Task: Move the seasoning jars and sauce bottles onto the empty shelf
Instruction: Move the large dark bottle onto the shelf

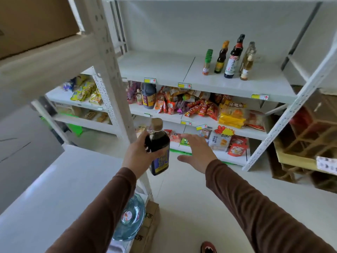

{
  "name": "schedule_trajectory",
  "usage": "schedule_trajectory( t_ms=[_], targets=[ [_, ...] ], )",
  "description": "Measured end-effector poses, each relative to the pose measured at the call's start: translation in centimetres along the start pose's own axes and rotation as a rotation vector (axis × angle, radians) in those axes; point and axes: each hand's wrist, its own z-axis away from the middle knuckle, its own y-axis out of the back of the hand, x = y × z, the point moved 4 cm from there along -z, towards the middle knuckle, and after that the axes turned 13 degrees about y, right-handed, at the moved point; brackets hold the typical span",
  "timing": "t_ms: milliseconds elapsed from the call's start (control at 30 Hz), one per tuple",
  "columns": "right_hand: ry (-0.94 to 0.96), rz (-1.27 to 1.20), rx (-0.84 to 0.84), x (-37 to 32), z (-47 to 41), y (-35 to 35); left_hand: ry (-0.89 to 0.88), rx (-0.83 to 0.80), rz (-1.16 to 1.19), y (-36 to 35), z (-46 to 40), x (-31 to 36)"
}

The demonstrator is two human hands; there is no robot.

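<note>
Four already stand on the white metal upper shelf (164, 70), right side, in a row: small green-capped red sauce bottle (207, 63), dark orange-capped bottle (221, 58), tall dark red-labelled bottle (234, 58), clear pale-oil bottle (248, 62). Fifth is in transit: left hand (140, 154) wrapped around a dark plastic soy-sauce bottle with tan cap and blue label (158, 147), mid-air below shelf level; right hand (196, 154) just beside it, fingers spread, holding nothing. Left, by my read: place this one, plus the big dark jug (149, 95) among snack packets on the shelf below; further items can't tell.
</note>
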Motion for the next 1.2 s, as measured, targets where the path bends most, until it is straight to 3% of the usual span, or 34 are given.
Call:
schedule_trajectory(
  t_ms=[367, 800, 1200],
  targets=[
    [-0.243, 0.051, 0.144, 20.9, 2.4, 13.2, -0.143, -0.340, 0.008, -20.3, -11.2, 14.8],
    [-0.322, 0.080, 0.247, 42.0, -3.1, 27.4, -0.270, -0.415, -0.023, -39.8, -28.3, 34.4],
    [-0.478, 0.042, 0.378, 55.0, -12.6, 34.1, -0.309, -0.521, -0.074, -51.4, -46.1, 43.8]
  ],
)
